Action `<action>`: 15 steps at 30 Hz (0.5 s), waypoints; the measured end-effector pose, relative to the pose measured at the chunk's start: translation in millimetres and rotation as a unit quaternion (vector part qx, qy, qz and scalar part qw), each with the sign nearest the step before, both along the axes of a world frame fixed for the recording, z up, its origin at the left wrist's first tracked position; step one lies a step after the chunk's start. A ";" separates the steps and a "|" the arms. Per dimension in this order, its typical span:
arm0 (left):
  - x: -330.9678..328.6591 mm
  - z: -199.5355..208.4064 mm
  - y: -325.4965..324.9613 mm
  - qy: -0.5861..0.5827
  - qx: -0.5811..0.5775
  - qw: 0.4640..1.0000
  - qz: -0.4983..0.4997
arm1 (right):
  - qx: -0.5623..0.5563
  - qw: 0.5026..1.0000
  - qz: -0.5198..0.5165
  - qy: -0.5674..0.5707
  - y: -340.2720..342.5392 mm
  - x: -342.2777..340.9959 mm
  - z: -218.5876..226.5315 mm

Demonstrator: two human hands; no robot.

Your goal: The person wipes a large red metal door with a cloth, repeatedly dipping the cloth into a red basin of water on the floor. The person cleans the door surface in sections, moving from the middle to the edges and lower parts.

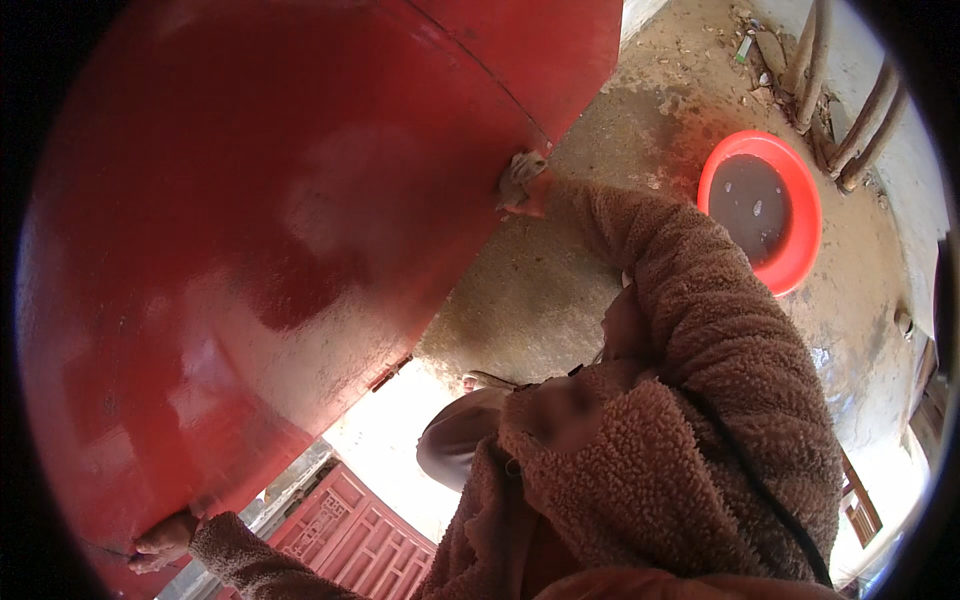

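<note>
Right of red panel [230, 200] | water-filled basin [804, 240], poles [817, 70] | right fingers [531, 206] closed round rag [519, 176] | left fingers [152, 550] on panel, grip unclear

The door [230, 250] here is deep red, the rag [521, 178] greyish beige, the jacket [610, 460] brown, the basin [804, 215] bright orange-red around grey-brown water [745, 210], the floor [530, 300] mottled tan, that panel [350, 530] pinkish red with latticework.

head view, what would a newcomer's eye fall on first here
The glossy red panel filling the left side would likely come first, the left hand touching it at lower left. Then comes the bright red basin of murky water on the ground, upper right. Above centre, the right hand holds a cloth at the panel's edge.
</note>
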State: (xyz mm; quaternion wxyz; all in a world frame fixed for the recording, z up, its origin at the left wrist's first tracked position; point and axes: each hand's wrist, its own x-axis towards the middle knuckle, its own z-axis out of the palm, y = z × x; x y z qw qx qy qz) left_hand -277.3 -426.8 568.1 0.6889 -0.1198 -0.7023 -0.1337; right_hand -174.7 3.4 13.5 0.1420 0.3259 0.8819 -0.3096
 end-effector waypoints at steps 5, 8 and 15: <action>3.1 0.2 -7.0 0.005 -0.016 1.000 0.004 | -0.105 0.984 -0.145 -0.011 45.4 -2.4 -41.5; 4.7 -0.7 -4.7 0.003 -0.021 1.000 0.001 | -0.122 0.978 -0.160 -0.049 76.8 -0.8 -46.4; 3.0 -1.8 -3.3 -0.002 -0.016 1.000 0.006 | -0.512 0.696 -0.350 0.361 39.4 19.5 10.7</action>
